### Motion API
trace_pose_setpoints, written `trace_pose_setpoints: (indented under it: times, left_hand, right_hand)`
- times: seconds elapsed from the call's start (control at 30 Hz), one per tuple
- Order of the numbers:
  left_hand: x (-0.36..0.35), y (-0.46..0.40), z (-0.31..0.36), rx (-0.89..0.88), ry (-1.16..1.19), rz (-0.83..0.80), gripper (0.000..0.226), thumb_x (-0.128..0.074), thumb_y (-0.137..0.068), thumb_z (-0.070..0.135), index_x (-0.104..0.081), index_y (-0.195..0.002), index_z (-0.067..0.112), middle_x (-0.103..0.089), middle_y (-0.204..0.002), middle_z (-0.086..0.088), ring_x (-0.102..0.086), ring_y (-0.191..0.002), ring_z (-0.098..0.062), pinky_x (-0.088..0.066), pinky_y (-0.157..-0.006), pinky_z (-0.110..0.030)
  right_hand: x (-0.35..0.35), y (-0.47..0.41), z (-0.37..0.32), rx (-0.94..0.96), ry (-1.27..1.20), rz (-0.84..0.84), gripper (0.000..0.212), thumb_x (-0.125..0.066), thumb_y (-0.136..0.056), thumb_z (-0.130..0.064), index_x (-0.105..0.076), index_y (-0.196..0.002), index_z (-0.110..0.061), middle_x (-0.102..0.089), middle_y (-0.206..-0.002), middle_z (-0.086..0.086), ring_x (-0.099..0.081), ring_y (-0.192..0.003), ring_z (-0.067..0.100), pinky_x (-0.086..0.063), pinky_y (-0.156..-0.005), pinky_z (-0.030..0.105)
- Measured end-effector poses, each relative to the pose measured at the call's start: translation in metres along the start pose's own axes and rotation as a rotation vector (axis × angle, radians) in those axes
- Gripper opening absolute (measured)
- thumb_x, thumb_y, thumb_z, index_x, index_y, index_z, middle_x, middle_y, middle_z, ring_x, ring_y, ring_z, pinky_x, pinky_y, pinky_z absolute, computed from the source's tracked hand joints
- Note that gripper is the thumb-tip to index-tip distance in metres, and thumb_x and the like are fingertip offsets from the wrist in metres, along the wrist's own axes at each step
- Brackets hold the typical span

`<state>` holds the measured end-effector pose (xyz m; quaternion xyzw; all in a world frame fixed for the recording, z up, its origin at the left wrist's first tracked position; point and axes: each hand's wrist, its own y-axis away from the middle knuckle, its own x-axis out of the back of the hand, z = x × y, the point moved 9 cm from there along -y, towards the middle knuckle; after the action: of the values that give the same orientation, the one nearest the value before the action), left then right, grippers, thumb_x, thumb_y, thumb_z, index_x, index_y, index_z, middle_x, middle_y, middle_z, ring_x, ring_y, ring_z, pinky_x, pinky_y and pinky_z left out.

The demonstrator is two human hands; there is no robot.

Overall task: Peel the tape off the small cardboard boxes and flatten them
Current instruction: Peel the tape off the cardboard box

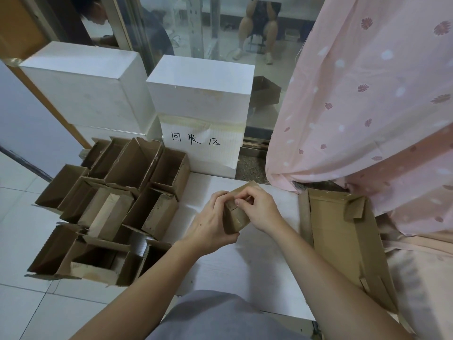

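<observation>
Small brown cardboard box (235, 215) held just above white worktop (247, 263). Left hand (210, 225) wrapped round its side, right hand (260, 209) fingertips pinching at top seam — likely tape edge. Looks light, thin walls crush easily, so grip corners, peel slow.

The person has two bare arms with no sleeves showing. The left hand (208, 224) and the right hand (259, 209) have no gloves, no rings and no watch. The nails are short and plain. Low down in the middle, the person wears soft grey clothing (220, 315) with no pattern.
</observation>
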<state>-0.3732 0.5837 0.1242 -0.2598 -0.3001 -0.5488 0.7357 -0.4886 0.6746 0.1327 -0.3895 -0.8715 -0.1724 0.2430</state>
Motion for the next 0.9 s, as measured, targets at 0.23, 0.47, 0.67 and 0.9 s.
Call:
trace_pose_setpoints:
  times: [0.23, 0.47, 0.67, 0.9]
  left_hand:
    - [0.003, 0.002, -0.007, 0.014, 0.014, 0.033, 0.098, -0.084, -0.065, 0.046, -0.029, -0.144, 0.030, -0.029, -0.150, 0.014, -0.050, -0.122, -0.010, -0.049, -0.081, -0.024]
    - [0.001, 0.007, -0.012, 0.027, -0.021, 0.043, 0.099, -0.086, -0.065, 0.045, -0.029, -0.144, 0.026, -0.029, -0.150, 0.010, -0.051, -0.120, -0.015, -0.054, -0.083, -0.034]
    - [0.004, 0.012, -0.005, -0.003, -0.020, 0.060, 0.099, -0.086, -0.066, 0.044, -0.026, -0.144, 0.030, -0.030, -0.151, 0.010, -0.050, -0.122, -0.015, -0.055, -0.084, -0.035]
    - [-0.001, 0.020, 0.002, -0.019, -0.023, 0.040, 0.100, -0.086, -0.070, 0.045, -0.025, -0.147, 0.028, -0.025, -0.153, 0.009, -0.043, -0.128, -0.011, -0.047, -0.086, -0.023]
  right_hand:
    - [0.026, -0.004, -0.006, 0.109, 0.196, 0.187, 0.011, -0.072, -0.086, -0.004, -0.068, -0.083, -0.015, -0.053, -0.083, -0.008, -0.055, -0.071, 0.006, -0.044, -0.071, 0.018]
    - [0.008, 0.005, -0.010, 0.064, -0.017, 0.043, 0.025, -0.073, -0.090, -0.010, -0.077, -0.113, -0.018, -0.069, -0.097, -0.003, -0.059, -0.085, -0.002, -0.042, -0.081, 0.013]
    - [0.002, 0.009, 0.010, -0.058, 0.104, 0.044, 0.026, -0.080, -0.085, -0.039, -0.078, -0.109, -0.029, -0.060, -0.111, -0.006, -0.049, -0.116, 0.021, -0.045, -0.100, 0.040]
    - [0.005, 0.016, 0.008, -0.055, 0.218, 0.130, 0.007, -0.064, -0.097, -0.018, -0.059, -0.092, -0.016, -0.056, -0.101, -0.005, -0.048, -0.104, 0.023, -0.038, -0.088, 0.040]
